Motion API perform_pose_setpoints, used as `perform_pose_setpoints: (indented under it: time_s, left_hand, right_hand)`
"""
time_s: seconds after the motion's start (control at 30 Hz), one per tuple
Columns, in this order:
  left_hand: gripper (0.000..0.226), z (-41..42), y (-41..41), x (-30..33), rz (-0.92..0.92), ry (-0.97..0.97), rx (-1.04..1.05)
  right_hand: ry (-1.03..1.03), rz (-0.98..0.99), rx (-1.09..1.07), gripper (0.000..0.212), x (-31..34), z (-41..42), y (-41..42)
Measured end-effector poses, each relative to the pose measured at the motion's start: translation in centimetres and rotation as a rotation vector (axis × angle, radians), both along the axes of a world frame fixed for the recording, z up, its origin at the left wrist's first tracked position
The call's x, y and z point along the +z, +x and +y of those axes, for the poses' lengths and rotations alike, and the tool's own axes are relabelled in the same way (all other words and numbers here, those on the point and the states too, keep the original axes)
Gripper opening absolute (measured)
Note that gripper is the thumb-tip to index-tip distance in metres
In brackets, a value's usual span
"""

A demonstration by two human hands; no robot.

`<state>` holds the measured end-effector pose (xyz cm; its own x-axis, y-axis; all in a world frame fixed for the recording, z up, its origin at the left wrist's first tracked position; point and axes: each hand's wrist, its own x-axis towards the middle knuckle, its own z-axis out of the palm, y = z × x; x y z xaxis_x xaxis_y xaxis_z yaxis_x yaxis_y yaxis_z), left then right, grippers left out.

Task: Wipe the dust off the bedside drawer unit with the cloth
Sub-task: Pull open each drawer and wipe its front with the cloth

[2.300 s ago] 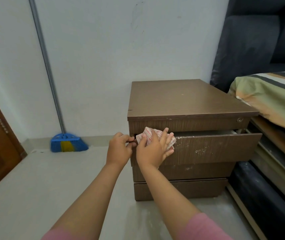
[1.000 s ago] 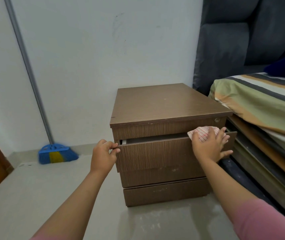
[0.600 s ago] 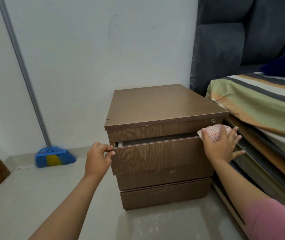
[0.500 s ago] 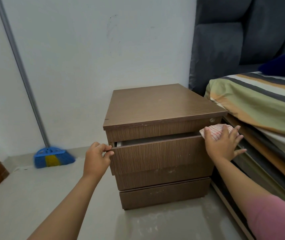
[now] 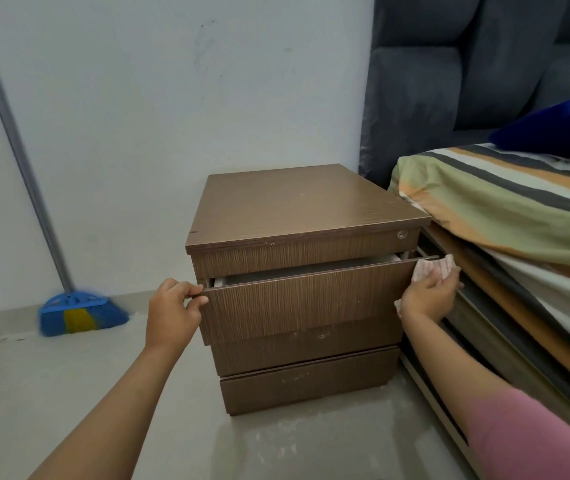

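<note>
A brown wooden bedside drawer unit point(image 5: 297, 206) stands on the floor against the white wall. Its top drawer point(image 5: 304, 299) is pulled partly out; the two lower drawers are closed and carry pale dust specks. My left hand point(image 5: 172, 311) grips the top drawer's left front edge. At the drawer's right end, my right hand point(image 5: 427, 297) presses a pale cloth with red stripes point(image 5: 430, 268) against the drawer's right edge, in the narrow gap beside the bed.
A bed point(image 5: 505, 216) with a striped sheet and wooden frame sits close on the right, with a dark padded headboard point(image 5: 450, 81) behind it. A blue broom point(image 5: 79, 311) leans against the wall at left. Pale dust lies on the floor point(image 5: 276, 445) in front of the unit.
My right hand has carried the cloth along the top drawer's front from its left end to its right edge and around the corner. My left hand has kept its hold on the left edge.
</note>
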<state>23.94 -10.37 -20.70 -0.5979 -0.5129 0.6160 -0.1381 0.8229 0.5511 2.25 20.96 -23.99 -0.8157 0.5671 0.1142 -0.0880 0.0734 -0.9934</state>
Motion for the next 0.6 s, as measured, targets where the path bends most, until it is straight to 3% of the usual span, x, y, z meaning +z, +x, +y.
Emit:
perform_pose_setpoints:
  time_s: [0.17, 0.27, 0.43, 0.6]
  left_hand:
    - [0.016, 0.3, -0.1, 0.0, 0.003, -0.007, 0.012]
    - [0.016, 0.4, -0.1, 0.0, 0.003, -0.01, 0.02]
    - [0.016, 0.5, -0.2, 0.2, -0.006, -0.01, 0.026]
    - [0.017, 0.5, -0.1, 0.1, -0.003, -0.007, 0.032]
  right_hand:
    - [0.131, 0.021, 0.191, 0.054, -0.4, -2.5, 0.7]
    - [0.158, -0.01, 0.179, 0.053, -1.6, -2.7, 0.1]
    - [0.028, -0.164, 0.215, 0.054, -2.4, -1.8, 0.4]
    - [0.078, -0.112, 0.204, 0.055, 0.6, -2.5, 0.5]
